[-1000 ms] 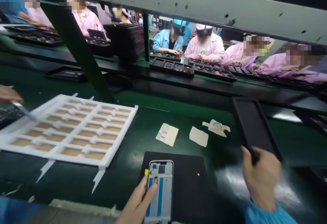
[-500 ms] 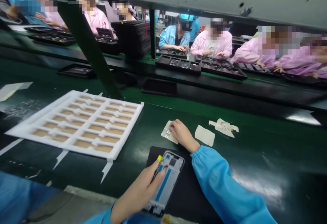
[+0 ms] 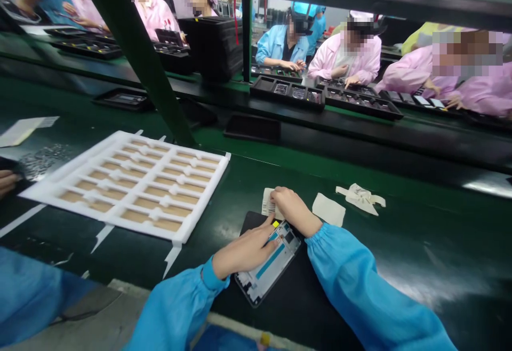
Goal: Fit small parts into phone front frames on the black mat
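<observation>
My left hand [image 3: 250, 247] grips a phone frame [image 3: 266, 273] by its left edge, thumb over the inner face and a finger reaching toward the sheet. A blue strip runs along the frame, and a small yellow tab [image 3: 276, 224] shows by its upper end. The frame lies tilted over a black mat [image 3: 296, 297]. Just beyond, the fingers of my right hand [image 3: 294, 209] are closed at a small pale sticker sheet [image 3: 267, 201] with rows of thin strips. Its fingertips are partly hidden. Right of that hand lies a blank backing paper [image 3: 328, 209].
A white foam tray [image 3: 182, 231] with brown-bottomed slots is taped down on the left. Crumpled paper [image 3: 362, 198] lies at right. A green post [image 3: 136, 57] slants up behind the foam tray. Across the line, co-workers sit by black trays [image 3: 288, 94]. Another person's hand [image 3: 7, 180] shows far left.
My left hand has carried the phone frame up and forward, close to my right hand and the sticker sheet. The right hand stays at the sheet. A hand has appeared at far left.
</observation>
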Available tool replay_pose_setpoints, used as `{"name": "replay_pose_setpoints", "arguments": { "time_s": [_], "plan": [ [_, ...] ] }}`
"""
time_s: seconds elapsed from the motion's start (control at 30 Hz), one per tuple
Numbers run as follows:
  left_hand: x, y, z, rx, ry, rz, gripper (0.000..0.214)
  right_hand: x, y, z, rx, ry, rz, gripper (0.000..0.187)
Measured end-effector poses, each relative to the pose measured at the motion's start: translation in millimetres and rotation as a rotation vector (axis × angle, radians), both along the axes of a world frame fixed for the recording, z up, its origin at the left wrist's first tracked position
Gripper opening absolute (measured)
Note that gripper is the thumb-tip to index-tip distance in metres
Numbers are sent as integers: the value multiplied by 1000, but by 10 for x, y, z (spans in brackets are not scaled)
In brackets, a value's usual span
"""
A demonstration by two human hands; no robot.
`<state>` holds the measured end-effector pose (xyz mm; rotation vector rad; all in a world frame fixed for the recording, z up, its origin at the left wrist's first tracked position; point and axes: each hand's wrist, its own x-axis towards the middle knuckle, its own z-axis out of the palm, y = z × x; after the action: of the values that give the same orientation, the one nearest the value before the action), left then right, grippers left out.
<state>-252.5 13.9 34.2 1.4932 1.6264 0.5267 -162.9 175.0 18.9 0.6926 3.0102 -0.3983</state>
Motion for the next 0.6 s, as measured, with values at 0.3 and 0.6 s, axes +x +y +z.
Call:
{"name": "replay_pose_setpoints", "arguments": {
  "time_s": [0.3,0.6],
  "plan": [
    [39,34,52,-74,104,-19,39,17,36,-85,-9,34,7,18],
    [75,43,84,-112,183,-46,40,-2,220,-249,-167,165,-120,12]
  ]
}}
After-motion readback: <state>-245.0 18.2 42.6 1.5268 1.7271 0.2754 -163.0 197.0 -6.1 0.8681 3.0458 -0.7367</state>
